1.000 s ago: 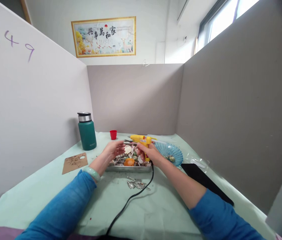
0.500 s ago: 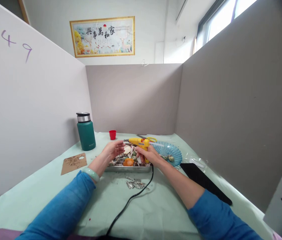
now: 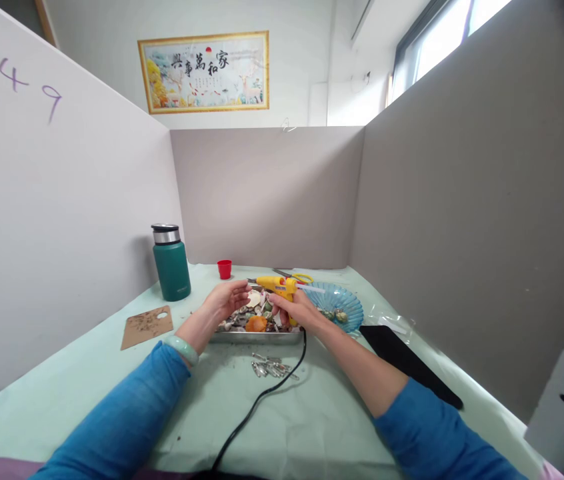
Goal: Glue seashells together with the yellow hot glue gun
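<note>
My right hand (image 3: 296, 310) is wrapped round the grip of a yellow hot glue gun (image 3: 275, 285), whose nozzle points left. A pale glue stick (image 3: 312, 289) sticks out of its back end. My left hand (image 3: 229, 300), with a pale green bangle on the wrist, is held at the nozzle, fingers curled and the tips closed together; whatever they pinch is too small to make out. Beneath both hands lies a metal tray (image 3: 257, 338) full of mixed shells, an orange one (image 3: 256, 324) among them. Several silver clips (image 3: 272, 367) lie in front of the tray.
A black cord (image 3: 257, 403) runs from the glue gun toward me. At left stand a green bottle (image 3: 171, 270) and a brown card (image 3: 147, 327); behind are a red cup (image 3: 225, 269) and yellow-handled scissors (image 3: 303, 277). A blue plate (image 3: 352, 303) and black strip (image 3: 412, 367) lie right.
Both hands and the glue gun hold almost the same position. The whole view has shifted very slightly.
</note>
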Demonstrator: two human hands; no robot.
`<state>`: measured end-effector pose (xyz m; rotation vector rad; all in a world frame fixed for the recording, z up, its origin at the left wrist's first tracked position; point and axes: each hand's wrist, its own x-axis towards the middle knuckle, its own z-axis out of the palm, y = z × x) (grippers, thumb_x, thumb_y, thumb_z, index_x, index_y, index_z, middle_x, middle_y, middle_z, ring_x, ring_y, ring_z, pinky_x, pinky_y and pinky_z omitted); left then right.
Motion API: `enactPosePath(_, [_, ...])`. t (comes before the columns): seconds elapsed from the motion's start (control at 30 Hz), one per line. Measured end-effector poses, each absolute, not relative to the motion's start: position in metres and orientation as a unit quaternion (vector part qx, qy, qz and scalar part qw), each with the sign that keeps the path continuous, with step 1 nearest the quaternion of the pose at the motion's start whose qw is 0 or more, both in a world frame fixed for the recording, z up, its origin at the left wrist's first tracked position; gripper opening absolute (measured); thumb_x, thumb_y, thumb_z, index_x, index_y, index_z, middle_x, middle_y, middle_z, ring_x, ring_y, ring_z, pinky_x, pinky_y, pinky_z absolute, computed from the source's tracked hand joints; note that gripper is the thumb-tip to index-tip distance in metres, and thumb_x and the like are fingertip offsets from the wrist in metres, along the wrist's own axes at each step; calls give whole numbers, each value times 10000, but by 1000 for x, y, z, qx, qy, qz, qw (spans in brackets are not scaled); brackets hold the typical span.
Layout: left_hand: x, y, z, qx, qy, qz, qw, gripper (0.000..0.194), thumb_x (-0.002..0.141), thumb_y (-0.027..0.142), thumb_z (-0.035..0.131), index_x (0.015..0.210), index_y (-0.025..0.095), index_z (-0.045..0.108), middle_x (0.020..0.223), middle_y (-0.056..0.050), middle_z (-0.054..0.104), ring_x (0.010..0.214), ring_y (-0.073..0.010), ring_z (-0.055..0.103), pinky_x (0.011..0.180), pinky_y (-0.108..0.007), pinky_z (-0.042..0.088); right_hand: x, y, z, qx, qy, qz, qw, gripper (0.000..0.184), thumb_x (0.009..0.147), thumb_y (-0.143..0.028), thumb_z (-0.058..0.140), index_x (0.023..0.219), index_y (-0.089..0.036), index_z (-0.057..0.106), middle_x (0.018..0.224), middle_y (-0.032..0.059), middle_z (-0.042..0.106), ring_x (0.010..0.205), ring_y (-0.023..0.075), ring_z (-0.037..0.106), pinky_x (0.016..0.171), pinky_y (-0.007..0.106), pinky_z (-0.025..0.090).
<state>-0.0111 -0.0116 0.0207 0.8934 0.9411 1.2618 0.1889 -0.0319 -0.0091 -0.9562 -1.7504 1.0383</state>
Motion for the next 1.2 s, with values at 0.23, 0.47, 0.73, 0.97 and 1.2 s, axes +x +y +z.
enactPosePath(0.23, [-12, -12, 17, 469, 394, 560, 558, 80, 755, 118, 685, 738, 96, 609, 739, -87, 706, 488, -92, 591, 564, -244, 541, 189, -34, -7, -386, -704, 408, 436, 476, 779, -581, 579, 615, -136, 623, 389, -9, 526, 349, 83, 457, 390, 191, 359])
enactPosePath(0.47, [-13, -8, 13, 468, 392, 566, 555, 142, 685, 111, 734, 751, 105, 609, 778, -98, 713, 504, -98, 605, 583, -251, 537, 189, -33, -9, -386, -700, 409, 441, 476, 782, -578, 576, 617, -134, 629, 388, -9, 529, 348, 84, 456, 401, 196, 374])
enactPosePath(0.73, [-9, -9, 9, 443, 408, 601, 525, 153, 681, 126, 724, 718, 116, 576, 717, -67, 685, 507, -99, 597, 579, -250, 516, 189, -33, -8, -386, -704, 415, 428, 462, 776, -570, 586, 616, -138, 621, 398, -9, 533, 354, 84, 462, 396, 198, 374])
enactPosePath(0.97, [-9, -7, 8, 464, 360, 612, 530, 200, 605, 143, 750, 664, 123, 559, 609, -21, 623, 542, -102, 588, 634, -262, 510, 186, -37, -5, -382, -703, 417, 432, 414, 771, -552, 606, 632, -162, 604, 396, -15, 523, 359, 99, 464, 375, 205, 369])
enactPosePath(1.2, [-9, -3, 4, 466, 365, 610, 526, 208, 561, 97, 746, 622, 124, 549, 560, -7, 597, 538, -103, 585, 614, -238, 495, 186, -34, -7, -390, -703, 414, 426, 424, 770, -557, 604, 606, -166, 598, 393, -12, 522, 351, 96, 455, 365, 204, 347])
